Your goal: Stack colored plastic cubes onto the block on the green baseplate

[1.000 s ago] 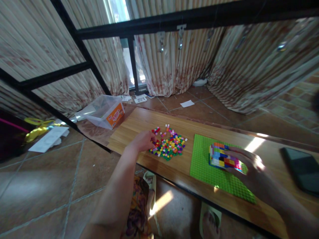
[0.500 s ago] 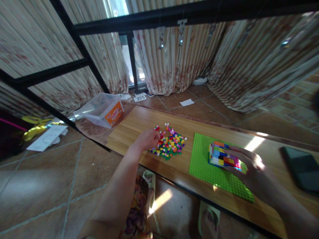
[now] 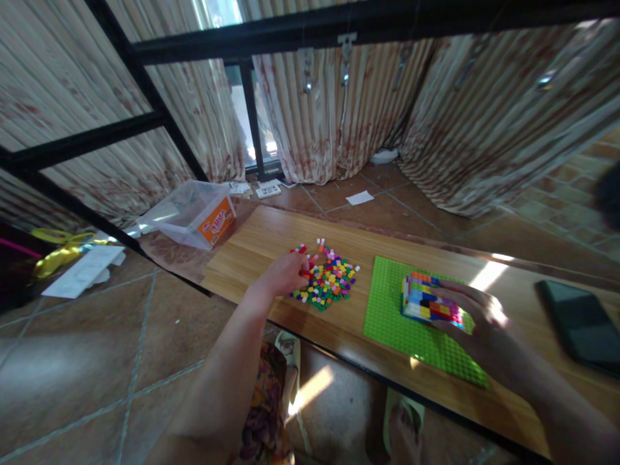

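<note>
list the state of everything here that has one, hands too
left hand: at the loose bricks, grip unclear
right hand: closed around the brick build
loose bricks: separate, heaped
brick build: joined together, on the baseplate
baseplate: flat, partly covered
plastic bin: open-topped
phone: flat, screen dark
curtains: hanging, gap between them

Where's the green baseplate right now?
In the head view, the green baseplate lies right of centre on the wooden table, between the loose bricks and the phone.
</note>
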